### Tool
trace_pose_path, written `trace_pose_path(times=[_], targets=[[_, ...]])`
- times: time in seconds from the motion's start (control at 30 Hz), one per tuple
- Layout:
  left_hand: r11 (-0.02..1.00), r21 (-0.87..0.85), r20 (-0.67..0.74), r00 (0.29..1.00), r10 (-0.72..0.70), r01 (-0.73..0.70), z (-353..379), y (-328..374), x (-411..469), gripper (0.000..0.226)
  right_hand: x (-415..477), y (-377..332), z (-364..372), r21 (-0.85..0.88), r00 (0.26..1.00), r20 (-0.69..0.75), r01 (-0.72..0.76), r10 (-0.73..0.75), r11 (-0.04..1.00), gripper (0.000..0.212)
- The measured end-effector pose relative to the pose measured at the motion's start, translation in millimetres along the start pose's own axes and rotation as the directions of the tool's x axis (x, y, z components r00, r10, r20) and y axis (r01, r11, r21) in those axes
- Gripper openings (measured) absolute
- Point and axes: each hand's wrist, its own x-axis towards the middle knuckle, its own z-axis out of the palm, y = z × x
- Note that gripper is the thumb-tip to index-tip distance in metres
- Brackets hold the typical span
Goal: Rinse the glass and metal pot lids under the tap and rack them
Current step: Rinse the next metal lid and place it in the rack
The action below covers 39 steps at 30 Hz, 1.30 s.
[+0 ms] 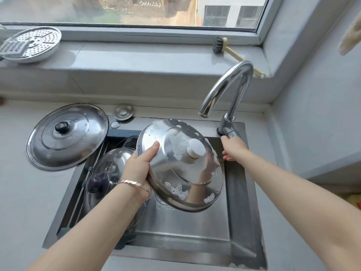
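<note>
while one metal lid lies on the counter and a glass lid leans in the rack, the left hand grips a soapy lid (tilted) over the sink; the right hand has its grip round the tap lever.

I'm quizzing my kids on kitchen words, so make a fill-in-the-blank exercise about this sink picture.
The left hand holds a soapy metal lid with a ____ knob.
The right hand grips the tap's ____.
The lid with the black knob lies on the ____.
Missing words: white, handle, counter.
</note>
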Motion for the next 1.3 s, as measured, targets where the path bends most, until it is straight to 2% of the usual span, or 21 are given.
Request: trace_pose_path(times=[0.1,0.2,0.3,0.4,0.6,0.8,0.93,0.97,1.0,1.03,1.07,1.1,1.13,1.17,1.2,1.23,1.27,1.3], targets=[[1.000,-0.013,-0.006,1.000,0.002,-0.002,2.4,-0.3,-0.1,0.033,3.9,2.0,1.0,-0.022,1.000,-0.004,0.012,-0.012,1.000,0.041],[1.000,-0.026,-0.050,0.999,0.002,-0.004,4.0,1.2,0.6,0.022,6.7,4.9,2.5,-0.033,0.999,-0.036,0.009,-0.010,0.999,0.041],[0.999,-0.044,-0.049,0.999,-0.023,0.021,4.9,3.9,0.2,0.034,8.7,6.2,4.3,-0.036,0.998,-0.061,-0.002,0.000,0.999,0.039],[0.998,-0.043,-0.073,0.996,-0.046,0.043,3.2,5.0,1.7,0.033,11.4,8.8,4.8,-0.040,0.998,-0.063,-0.003,0.001,0.999,0.036],[0.998,-0.047,-0.084,0.996,-0.044,0.040,3.8,7.9,4.8,0.045,19.7,13.5,8.5,-0.038,0.994,-0.104,-0.023,0.019,0.999,0.047],[0.997,-0.062,-0.059,0.997,-0.044,0.040,2.5,7.7,9.4,0.044,31.9,25.3,11.2,-0.051,0.996,-0.093,-0.008,0.003,0.999,0.051],[1.000,-0.024,-0.059,0.998,-0.017,0.016,3.0,6.2,10.0,0.036,13.4,18.3,15.6,-0.085,0.980,-0.192,-0.059,0.042,0.995,0.053],[1.000,-0.019,-0.066,0.998,-0.006,0.005,2.6,5.2,10.7,0.036,-0.6,13.8,18.4,-0.118,0.970,-0.245,-0.015,-0.014,0.993,0.055],[1.000,-0.010,-0.076,0.997,0.009,-0.010,2.7,4.3,10.7,0.033,-18.2,11.0,22.8,-0.149,0.945,-0.292,0.105,-0.145,0.983,0.056],[0.999,0.013,-0.091,0.995,0.032,-0.031,3.7,3.1,10.4,0.028,-40.7,8.4,29.3,-0.183,0.892,-0.308,0.286,-0.331,0.941,0.056],[0.997,0.050,-0.104,0.993,0.061,-0.056,5.1,1.1,10.0,0.022,-65.5,5.0,37.4,-0.231,0.808,-0.254,0.483,-0.531,0.845,0.058],[0.993,0.087,-0.107,0.990,0.092,-0.083,8.3,-0.8,7.4,0.017,-87.3,1.2,47.4,-0.278,0.718,-0.123,0.638,-0.685,0.718,0.062],[0.986,0.120,-0.107,0.986,0.128,-0.115,10.8,-3.7,4.8,0.015,-102.5,-2.1,58.3,-0.308,0.634,0.030,0.741,-0.773,0.596,0.067],[0.977,0.153,-0.104,0.981,0.165,-0.148,13.5,-6.9,1.2,0.014,-111.1,-7.7,65.6,-0.332,0.605,0.150,0.776,-0.782,0.536,0.070],[0.965,0.189,-0.096,0.974,0.205,-0.184,14.9,-10.2,-2.9,0.013,-110.8,-15.2,68.9,-0.347,0.649,0.207,0.749,-0.732,0.565,0.069],[0.949,0.226,-0.078,0.967,0.241,-0.219,15.5,-13.1,-6.5,0.013,-106.1,-25.2,67.4,-0.381,0.732,0.229,0.674,-0.642,0.633,0.062],[0.935,0.254,-0.058,0.961,0.271,-0.248,16.1,-14.7,-11.1,0.012,-100.0,-35.8,63.4,-0.422,0.817,0.225,0.573,-0.532,0.702,0.051],[0.924,0.272,-0.048,0.955,0.292,-0.269,15.1,-16.1,-13.8,0.013,-94.9,-43.0,61.0,-0.441,0.864,0.193,0.500,-0.465,0.746,0.039]])
